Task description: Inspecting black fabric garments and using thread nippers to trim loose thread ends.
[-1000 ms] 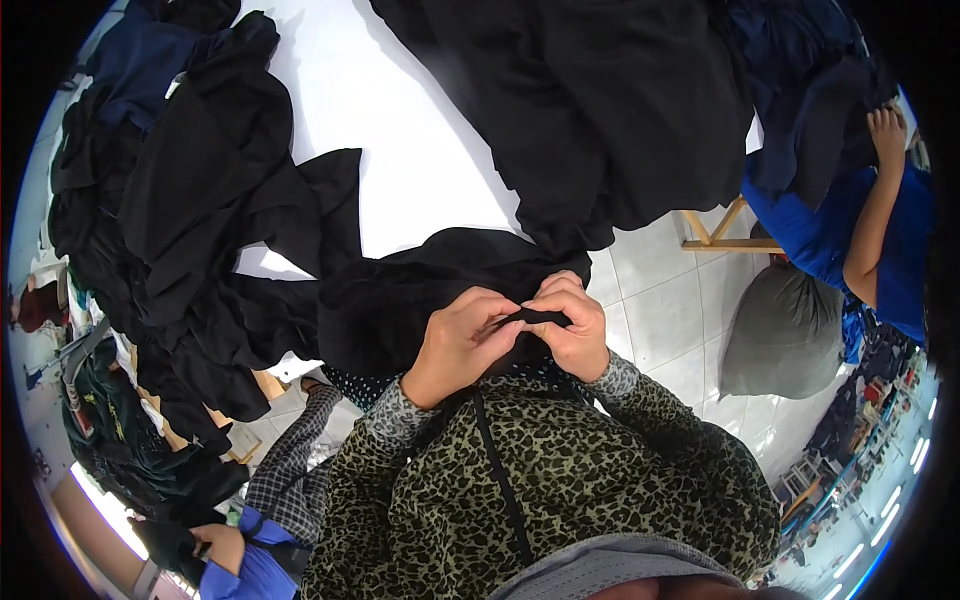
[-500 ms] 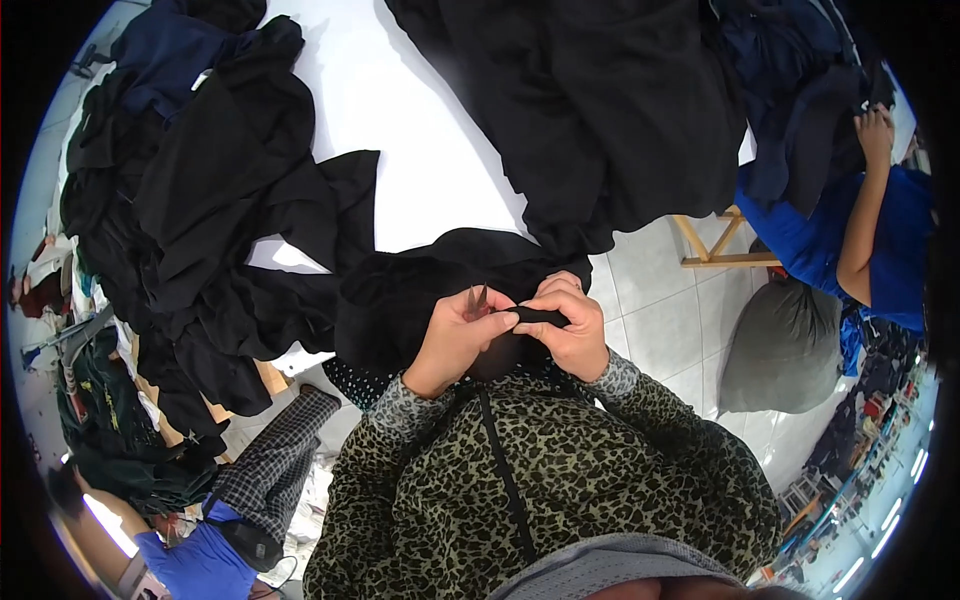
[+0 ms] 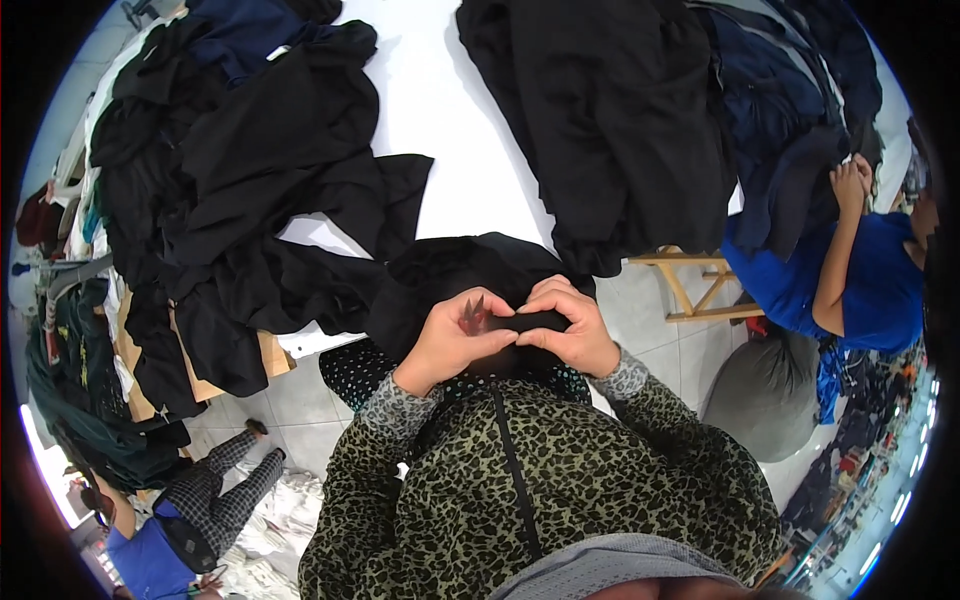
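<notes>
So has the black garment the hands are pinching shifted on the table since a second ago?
No. The black garment lies bunched at the white table's near edge as before, with left hand and right hand pinching it.

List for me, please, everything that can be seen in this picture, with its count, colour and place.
black garment: one, black, at the table's near edge, bunched under both hands
small tool: one, dark reddish, between the left hand's fingers; its kind is too small to tell
heap of dark clothes: one, black and navy, left half of the table
pile of dark clothes: one, black and navy, right half of the table
table: one, white, bare strip between the heaps
wooden frame: one, light wood, under the table at right
grey sack: one, grey, on the floor at right
person in blue: one, right edge, hand on the clothes
person in checked trousers: one, lower left, on the floor
left hand: pinching the garment
right hand: pinching the garment
</notes>
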The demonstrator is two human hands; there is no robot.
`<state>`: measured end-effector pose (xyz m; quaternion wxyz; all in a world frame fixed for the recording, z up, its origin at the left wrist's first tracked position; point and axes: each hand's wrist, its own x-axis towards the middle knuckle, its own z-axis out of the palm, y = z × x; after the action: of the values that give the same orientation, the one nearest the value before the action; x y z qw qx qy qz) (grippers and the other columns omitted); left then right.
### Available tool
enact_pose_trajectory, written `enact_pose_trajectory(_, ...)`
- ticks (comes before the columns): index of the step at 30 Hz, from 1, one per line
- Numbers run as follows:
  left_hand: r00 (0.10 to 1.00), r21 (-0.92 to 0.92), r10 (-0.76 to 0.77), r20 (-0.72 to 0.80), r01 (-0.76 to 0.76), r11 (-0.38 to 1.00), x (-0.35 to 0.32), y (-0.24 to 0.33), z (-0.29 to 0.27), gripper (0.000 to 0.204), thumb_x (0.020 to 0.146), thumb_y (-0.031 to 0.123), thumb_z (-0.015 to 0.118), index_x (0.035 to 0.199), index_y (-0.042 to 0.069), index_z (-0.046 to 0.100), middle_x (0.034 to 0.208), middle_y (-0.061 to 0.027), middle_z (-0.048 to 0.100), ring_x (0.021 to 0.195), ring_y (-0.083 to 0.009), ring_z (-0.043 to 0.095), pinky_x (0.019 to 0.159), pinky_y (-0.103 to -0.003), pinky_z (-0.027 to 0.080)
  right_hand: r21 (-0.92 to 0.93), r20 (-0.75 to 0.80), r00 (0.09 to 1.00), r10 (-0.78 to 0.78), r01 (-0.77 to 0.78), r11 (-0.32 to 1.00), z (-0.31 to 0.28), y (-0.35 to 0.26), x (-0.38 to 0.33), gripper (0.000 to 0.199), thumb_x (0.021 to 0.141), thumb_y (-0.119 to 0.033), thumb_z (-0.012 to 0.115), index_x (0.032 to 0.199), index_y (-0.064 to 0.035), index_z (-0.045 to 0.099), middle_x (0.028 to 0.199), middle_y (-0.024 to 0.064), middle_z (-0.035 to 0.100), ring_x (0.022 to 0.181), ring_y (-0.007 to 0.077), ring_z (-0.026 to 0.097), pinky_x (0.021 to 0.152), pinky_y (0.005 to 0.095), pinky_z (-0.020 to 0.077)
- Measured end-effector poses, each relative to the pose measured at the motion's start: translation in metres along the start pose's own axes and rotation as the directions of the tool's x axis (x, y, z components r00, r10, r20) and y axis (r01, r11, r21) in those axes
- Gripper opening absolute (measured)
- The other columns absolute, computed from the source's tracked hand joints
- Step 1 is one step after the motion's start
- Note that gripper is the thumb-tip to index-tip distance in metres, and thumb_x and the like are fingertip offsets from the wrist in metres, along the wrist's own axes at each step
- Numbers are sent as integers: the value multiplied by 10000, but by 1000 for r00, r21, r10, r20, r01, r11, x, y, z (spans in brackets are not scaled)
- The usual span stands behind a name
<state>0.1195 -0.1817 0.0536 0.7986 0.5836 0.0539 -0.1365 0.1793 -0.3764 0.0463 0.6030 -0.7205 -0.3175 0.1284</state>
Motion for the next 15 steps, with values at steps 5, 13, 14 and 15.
enact_pose_trajectory(5, 846, 470, 514, 139, -513, 718, -21, 39, -24, 216, 710, -53, 712, 899, 24, 644, 888, -31, 568, 551, -24, 466, 461, -178, 355, 3, 588, 794, 151, -189, 982, -30, -5, 42, 364, 780, -221, 717, 1035, 4, 588, 911, 60, 629, 858, 149, 568, 777, 277, 452)
enact_pose_trajectory(13, 766, 871, 609, 206, -427, 242, -45, 65, -64, 311, 672, -50, 720, 964, 5, 627, 861, -117, 588, 629, -235, 591, 525, -290, 470, -39, 670, 716, 198, -232, 972, -77, -17, 89, 314, 962, -231, 509, 812, 34, 584, 703, -40, 519, 683, 35, 434, 635, 219, 409)
enact_pose_trajectory(14, 778, 879, 601, 184, -404, 254, -48, 62, -69, 308, 678, -41, 709, 969, 10, 622, 863, -107, 583, 645, -242, 598, 544, -302, 480, -66, 651, 720, 240, -262, 963, -78, -26, 93, 332, 965, -243, 500, 752, 12, 507, 672, -42, 436, 651, 52, 371, 598, 230, 371)
enact_pose_trajectory(15, 790, 886, 591, 162, -381, 266, -51, 59, -73, 305, 684, -31, 699, 974, 15, 617, 865, -96, 577, 660, -249, 606, 564, -313, 491, -92, 631, 723, 283, -292, 952, -79, -35, 96, 373, 967, -255, 492, 693, -10, 429, 641, -44, 352, 620, 68, 309, 560, 241, 332)
